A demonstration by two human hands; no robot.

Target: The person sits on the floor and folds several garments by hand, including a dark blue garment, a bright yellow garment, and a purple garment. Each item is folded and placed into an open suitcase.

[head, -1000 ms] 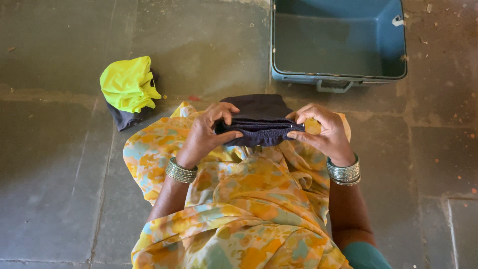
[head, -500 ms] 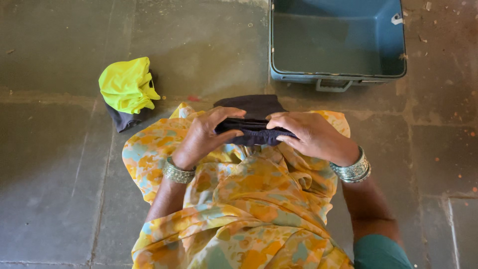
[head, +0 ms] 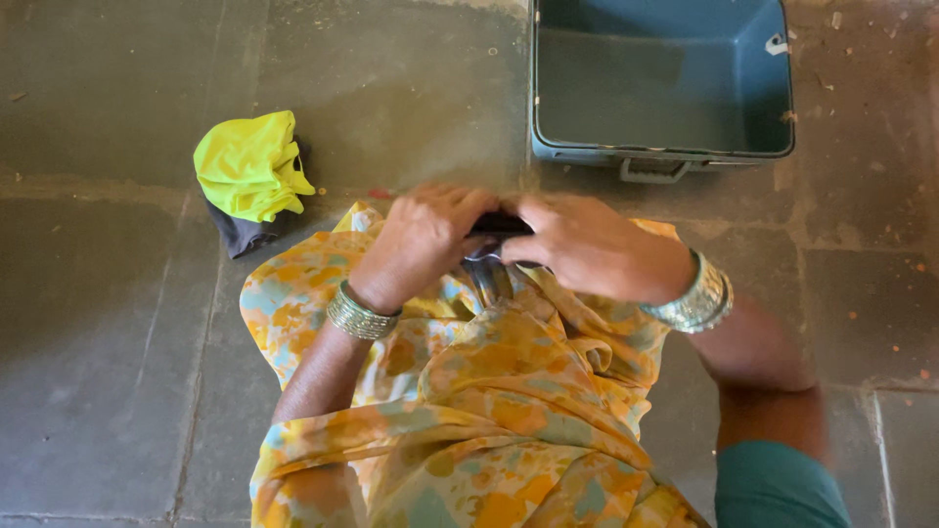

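The person sits on the grey stone slab floor (head: 117,372), lap covered by an orange, yellow and pale-blue floral cloth garment (head: 469,391). Both hands meet at the centre of the view, above the lap.

The left hand (head: 416,240) carries a band of metal bangles (head: 357,313) at the wrist. Its fingers are curled down and clenched over a small, dark navy folded piece of cloth (head: 499,227). The right hand (head: 587,244), with a wider stack of silver bangles (head: 699,298), comes in from 3 o'clock; its fingers are likewise closed on the same dark cloth, the two hands touching or nearly touching over it. Both hands are motion-blurred, so the exact finger placement cannot be told.

The dark cloth is almost wholly hidden between the hands; only a narrow strip shows at the top, and a short dark end hangs just below, toward 6 o'clock, against the floral garment.

At 1 o'clock from the hands stands an open, rectangular grey-blue plastic bin (head: 548,147) with a handle on its near wall; its interior shows nothing inside. It is near the hands but apart from them.

At 10 o'clock, well apart from the hands, a crumpled bright yellow-green cloth (head: 249,161) lies on the floor, resting on a dark grey cloth (head: 245,235) whose edge shows beneath it.
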